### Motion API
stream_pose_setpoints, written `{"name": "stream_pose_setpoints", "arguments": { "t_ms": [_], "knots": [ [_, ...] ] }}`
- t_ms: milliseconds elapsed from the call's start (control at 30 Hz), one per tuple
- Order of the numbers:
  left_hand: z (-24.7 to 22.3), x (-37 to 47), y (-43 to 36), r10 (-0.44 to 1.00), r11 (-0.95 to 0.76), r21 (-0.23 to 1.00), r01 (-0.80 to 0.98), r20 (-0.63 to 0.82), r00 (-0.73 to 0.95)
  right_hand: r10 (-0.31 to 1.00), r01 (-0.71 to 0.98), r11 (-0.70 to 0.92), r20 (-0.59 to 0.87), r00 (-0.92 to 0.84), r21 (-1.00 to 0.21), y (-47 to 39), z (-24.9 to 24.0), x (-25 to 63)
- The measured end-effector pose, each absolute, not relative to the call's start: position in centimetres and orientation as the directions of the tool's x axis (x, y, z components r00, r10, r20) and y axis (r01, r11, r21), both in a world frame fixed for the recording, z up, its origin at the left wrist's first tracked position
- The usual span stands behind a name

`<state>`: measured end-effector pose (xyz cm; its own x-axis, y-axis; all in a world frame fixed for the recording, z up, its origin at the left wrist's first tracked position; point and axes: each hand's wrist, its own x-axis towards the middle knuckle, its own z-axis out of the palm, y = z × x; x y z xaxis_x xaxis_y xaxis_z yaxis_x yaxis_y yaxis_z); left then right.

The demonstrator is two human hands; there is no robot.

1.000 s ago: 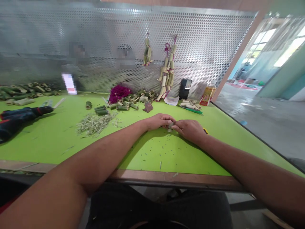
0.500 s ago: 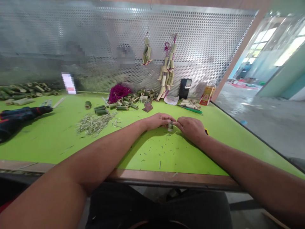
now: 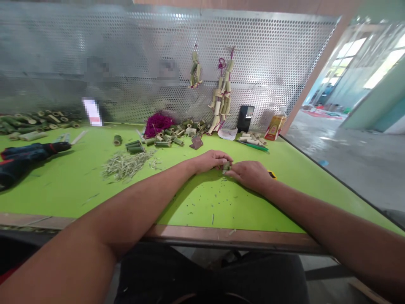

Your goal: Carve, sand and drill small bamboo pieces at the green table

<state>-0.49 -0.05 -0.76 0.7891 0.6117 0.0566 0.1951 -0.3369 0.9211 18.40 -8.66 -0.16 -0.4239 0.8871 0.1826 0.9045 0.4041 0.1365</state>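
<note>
Green table (image 3: 63,181), metal panel (image 3: 133,55) along its far edge. Drill (image 3: 25,160) lies at the left. Strung bamboo (image 3: 218,101) hangs on the panel. Shavings (image 3: 126,164) piled left of the hands. Left hand (image 3: 210,161): thumb and fingers pinching the bamboo piece. Right hand (image 3: 251,174): fingers curled in at its right side, can't tell if gripping or just touching. Bamboo piece (image 3: 227,166): short, between both hands over the table; can't tell if it touches the top. Specks (image 3: 219,203) scattered nearer the person.
</note>
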Motion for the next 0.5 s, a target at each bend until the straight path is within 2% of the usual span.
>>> {"name": "stream_pose_setpoints", "arguments": {
  "t_ms": [100,300,500],
  "knots": [
    [-0.84,-0.51,0.11,0.627,-0.329,0.924,0.197,0.057,0.777,0.872,0.894,0.426,0.198,-0.447,0.14,-8.85,-0.33,18.44],
    [-1.14,-0.68,0.42,0.604,-0.347,0.917,0.196,0.059,0.795,0.885,0.963,0.244,0.38,-0.27,0.118,-8.46,-0.38,18.75],
    [-1.14,-0.67,0.31,0.595,-0.369,0.91,0.191,0.073,0.8,0.887,0.962,0.24,0.375,-0.271,0.127,-8.19,-0.35,18.7]
  ]
}}
